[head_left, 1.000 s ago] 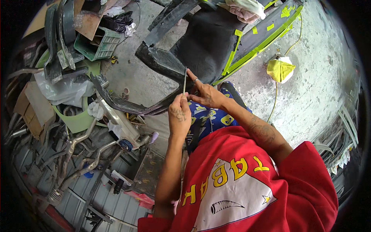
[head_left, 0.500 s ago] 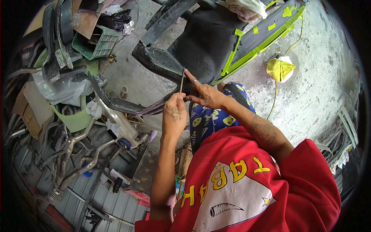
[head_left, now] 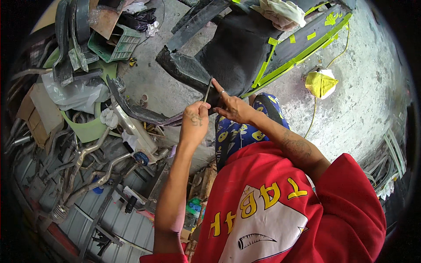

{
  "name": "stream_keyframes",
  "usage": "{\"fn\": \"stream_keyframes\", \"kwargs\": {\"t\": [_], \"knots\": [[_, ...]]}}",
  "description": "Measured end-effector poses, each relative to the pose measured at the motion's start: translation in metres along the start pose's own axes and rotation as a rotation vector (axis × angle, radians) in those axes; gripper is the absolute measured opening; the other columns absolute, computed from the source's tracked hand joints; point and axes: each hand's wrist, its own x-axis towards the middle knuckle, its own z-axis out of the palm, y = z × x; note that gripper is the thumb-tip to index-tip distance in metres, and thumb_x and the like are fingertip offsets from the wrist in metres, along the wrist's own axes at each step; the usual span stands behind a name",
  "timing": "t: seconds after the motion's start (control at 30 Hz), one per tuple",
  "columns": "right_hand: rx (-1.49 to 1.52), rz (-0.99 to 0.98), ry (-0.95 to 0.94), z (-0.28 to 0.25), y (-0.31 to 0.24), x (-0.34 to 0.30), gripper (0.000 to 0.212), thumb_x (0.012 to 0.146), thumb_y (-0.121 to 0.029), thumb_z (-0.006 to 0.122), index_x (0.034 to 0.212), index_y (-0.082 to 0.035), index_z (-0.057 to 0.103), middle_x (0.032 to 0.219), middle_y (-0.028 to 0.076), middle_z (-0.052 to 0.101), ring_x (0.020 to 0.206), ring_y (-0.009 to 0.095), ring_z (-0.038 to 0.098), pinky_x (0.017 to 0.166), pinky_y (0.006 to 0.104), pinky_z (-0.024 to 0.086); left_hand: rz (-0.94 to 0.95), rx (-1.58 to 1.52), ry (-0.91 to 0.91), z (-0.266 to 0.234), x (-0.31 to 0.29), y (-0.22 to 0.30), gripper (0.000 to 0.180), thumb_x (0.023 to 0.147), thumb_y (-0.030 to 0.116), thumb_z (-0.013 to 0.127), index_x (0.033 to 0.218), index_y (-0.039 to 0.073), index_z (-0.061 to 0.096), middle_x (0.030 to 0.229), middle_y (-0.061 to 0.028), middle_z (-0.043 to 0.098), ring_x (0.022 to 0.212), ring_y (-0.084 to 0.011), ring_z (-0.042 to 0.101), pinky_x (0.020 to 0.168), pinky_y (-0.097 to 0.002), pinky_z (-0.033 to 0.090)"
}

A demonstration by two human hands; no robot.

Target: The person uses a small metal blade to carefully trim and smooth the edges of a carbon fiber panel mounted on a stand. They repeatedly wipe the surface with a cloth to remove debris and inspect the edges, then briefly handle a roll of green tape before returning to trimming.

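A large black plastic car bumper [head_left: 234,48] with mesh-textured panels lies in front of me, its outer part edged with bright green masking tape [head_left: 289,59]. My left hand [head_left: 196,122] is closed around the near end of a slim metal rod-like tool [head_left: 207,91]; its exact kind cannot be made out. The tool's far end rests at the bumper's corner between two textured panels. There, my right hand [head_left: 236,108] stretches its ringed index finger to the tool's tip, and its other fingers are spread or loosely bent.
A crumpled whitish cloth [head_left: 280,14] lies on the bumper. On the concrete floor at right sits a yellow-and-white wrapped object [head_left: 321,83] with a cord. Bent metal pipes [head_left: 79,171], a green crate [head_left: 115,46] and plastic sheeting [head_left: 74,94] crowd the left side.
My left hand has shifted slightly up and left, the tool tilting with it. The right index finger stays at the tool's tip. The whole view has shifted a little.
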Motion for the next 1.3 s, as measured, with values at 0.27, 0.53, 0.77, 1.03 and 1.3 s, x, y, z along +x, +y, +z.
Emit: {"fn": "stream_keyframes", "kwargs": {"t": [0.27,0.53,0.77,1.03,1.3], "knots": [[0.052,0.014,-0.014,-0.002,-0.001,0.001,0.106,0.097,-0.012,0.067,0.167,-0.011,-0.012,0.084,0.022,0.072,0.083,0.04,0.072,0.08,0.0467,0.054,-0.002,0.04,0.038,0.009,-0.002,0.007,0.03,0.102,0.016,0.049,0.102,-0.006,0.07,0.081,-0.0261,0.069,0.073,-0.0402,0.068,0.07,-0.0446,0.051],[0.026,0.033,-0.03,-0.006,-0.008,0.001,0.108,0.095,-0.011,0.067,0.167,-0.012,-0.014,0.088,0.024,0.072,0.083,0.042,0.071,0.082,0.0467,0.054,0.078,0.002,0.132,0.018,-0.008,0.006,0.021,0.101,0.007,0.05,0.09,-0.008,0.06,0.084,-0.0346,0.065,0.085,-0.0536,0.066,0.068,-0.0539,0.052],[0.076,0.082,-0.057,-0.003,-0.007,0.003,0.11,0.096,-0.011,0.069,0.167,-0.012,-0.015,0.091,0.028,0.07,0.087,0.044,0.071,0.083,0.0483,0.053,-0.011,0.051,0.108,0.018,-0.014,0.012,0.02,0.103,0.009,0.051,0.097,-0.007,0.063,0.084,-0.0336,0.066,0.087,-0.0527,0.067,0.07,-0.0514,0.053],[0.03,0.045,-0.071,-0.003,-0.001,0.002,0.107,0.098,-0.009,0.066,0.167,-0.014,-0.017,0.098,0.019,0.073,0.087,0.033,0.072,0.086,0.0422,0.055,-0.14,0.204,0.025,0.026,-0.017,0.015,0.022,0.103,0.011,0.051,0.102,-0.007,0.064,0.082,-0.0324,0.067,0.087,-0.0488,0.07,0.071,-0.0522,0.053],[0.048,0.072,-0.077,-0.006,-0.009,0.001,0.108,0.098,-0.01,0.067,0.166,-0.013,-0.017,0.097,0.019,0.073,0.087,0.033,0.072,0.087,0.0415,0.055,-0.092,0.117,0.101,0.032,-0.017,0.007,0.025,0.104,0.012,0.049,0.094,-0.005,0.064,0.082,-0.0302,0.068,0.08,-0.049,0.069,0.067,-0.0498,0.054]]}}
